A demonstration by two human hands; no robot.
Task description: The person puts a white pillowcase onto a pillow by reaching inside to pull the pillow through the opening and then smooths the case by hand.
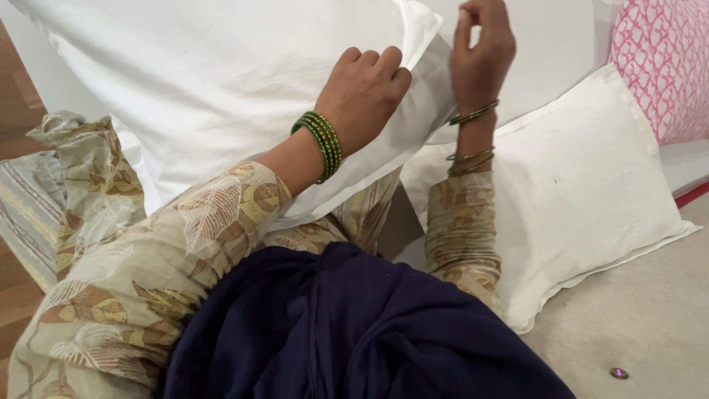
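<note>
A large white pillow [221,81] in a white case is propped up in front of me. My left hand [365,92], with green bangles on the wrist, has its fingers curled over the case's flap edge near the pillow's right corner. My right hand [480,52], with thin bangles, is raised just right of that corner. Its fingers are curled and its thumb and forefinger are close together. Whether they pinch the white fabric is unclear against the white background.
A second white pillow [591,192] leans at the right on the beige bed surface [650,310]. A pink patterned pillow [665,59] sits behind it. A small round object [619,373] lies on the bed. A dark blue scarf [354,332] covers my chest. A striped rug [29,207] lies at the left.
</note>
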